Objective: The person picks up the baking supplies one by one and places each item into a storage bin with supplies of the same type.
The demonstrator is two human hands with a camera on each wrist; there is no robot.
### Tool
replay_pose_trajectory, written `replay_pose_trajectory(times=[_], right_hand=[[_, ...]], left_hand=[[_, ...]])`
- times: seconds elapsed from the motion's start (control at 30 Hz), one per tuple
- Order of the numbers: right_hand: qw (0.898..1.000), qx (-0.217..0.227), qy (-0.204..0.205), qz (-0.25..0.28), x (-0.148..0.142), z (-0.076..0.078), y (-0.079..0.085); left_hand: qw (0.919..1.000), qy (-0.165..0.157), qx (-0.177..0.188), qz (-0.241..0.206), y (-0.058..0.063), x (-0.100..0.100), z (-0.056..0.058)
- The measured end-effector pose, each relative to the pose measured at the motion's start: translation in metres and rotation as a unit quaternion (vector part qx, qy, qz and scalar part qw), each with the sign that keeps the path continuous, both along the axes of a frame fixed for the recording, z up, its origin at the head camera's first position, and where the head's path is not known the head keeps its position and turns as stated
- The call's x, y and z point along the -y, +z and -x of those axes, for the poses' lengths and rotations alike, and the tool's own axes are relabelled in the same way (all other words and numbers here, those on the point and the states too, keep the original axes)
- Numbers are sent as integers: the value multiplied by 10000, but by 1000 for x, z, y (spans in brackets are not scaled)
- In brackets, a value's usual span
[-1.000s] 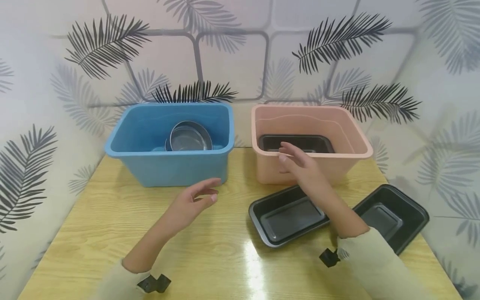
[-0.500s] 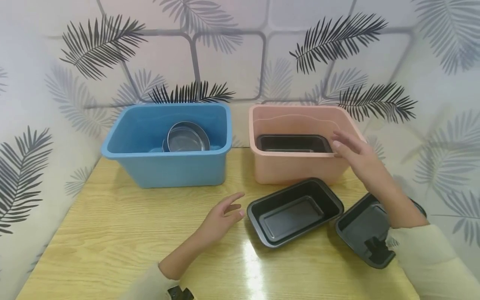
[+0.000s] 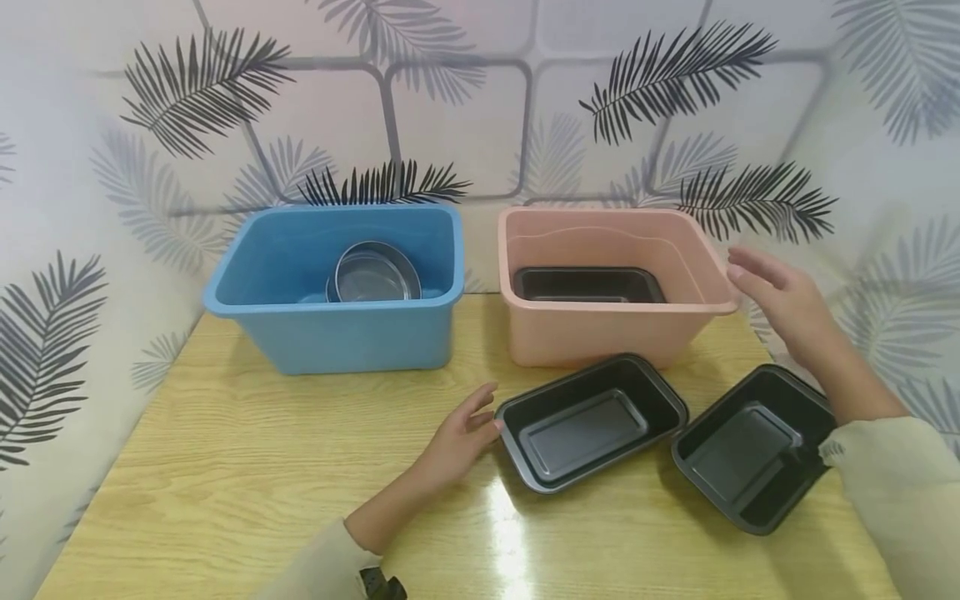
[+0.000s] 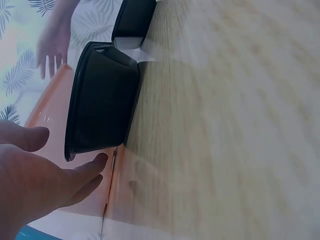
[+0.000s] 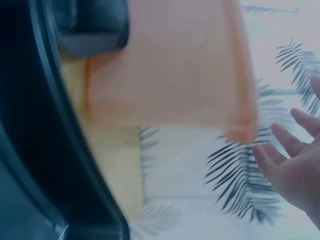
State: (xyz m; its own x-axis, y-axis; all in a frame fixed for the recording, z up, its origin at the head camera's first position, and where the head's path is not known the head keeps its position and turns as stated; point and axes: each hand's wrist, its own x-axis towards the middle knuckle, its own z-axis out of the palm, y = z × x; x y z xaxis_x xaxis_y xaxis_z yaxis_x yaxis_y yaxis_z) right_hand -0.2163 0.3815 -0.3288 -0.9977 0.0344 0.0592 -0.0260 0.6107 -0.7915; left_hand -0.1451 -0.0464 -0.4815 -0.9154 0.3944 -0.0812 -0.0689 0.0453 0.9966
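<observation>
My left hand (image 3: pixel 456 439) is held with fingers loosely extended at the left end of a dark loaf pan (image 3: pixel 588 425). In the left wrist view its thumb and fingers lie on either side of that pan's near corner; whether they touch it I cannot tell. My right hand (image 3: pixel 789 307) hovers, fingers extended, just off the right end of the pink bin (image 3: pixel 607 337). Nothing is in it. Below its wrist a second loaf pan (image 3: pixel 738 454) lies on the table, partly covered by the sleeve. Another dark pan (image 3: pixel 588 279) sits inside the pink bin.
A blue bin (image 3: pixel 360 337) stands at the back left, holding round metal pans (image 3: pixel 371 275). Under everything is a wood-grain table (image 3: pixel 262 467). A leaf-patterned wall covering (image 3: pixel 465 108) rises right behind the bins and along both sides.
My left hand has moved right, from in front of the blue bin to the loaf pan's left end. My right hand has moved right, from over the pink bin's front rim to beyond its right end.
</observation>
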Motion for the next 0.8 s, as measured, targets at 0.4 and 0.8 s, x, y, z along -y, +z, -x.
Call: replay_pose_trajectory(times=[0.4,0.8], right_hand=[[9973,331,357,554,-10,11,-26],[9407,216,923,3258,-14,15,-48]], left_hand=[[9991,-274,300,-136,-4,-12,0],[9978,-224,485,-404,-10,-21,-2]])
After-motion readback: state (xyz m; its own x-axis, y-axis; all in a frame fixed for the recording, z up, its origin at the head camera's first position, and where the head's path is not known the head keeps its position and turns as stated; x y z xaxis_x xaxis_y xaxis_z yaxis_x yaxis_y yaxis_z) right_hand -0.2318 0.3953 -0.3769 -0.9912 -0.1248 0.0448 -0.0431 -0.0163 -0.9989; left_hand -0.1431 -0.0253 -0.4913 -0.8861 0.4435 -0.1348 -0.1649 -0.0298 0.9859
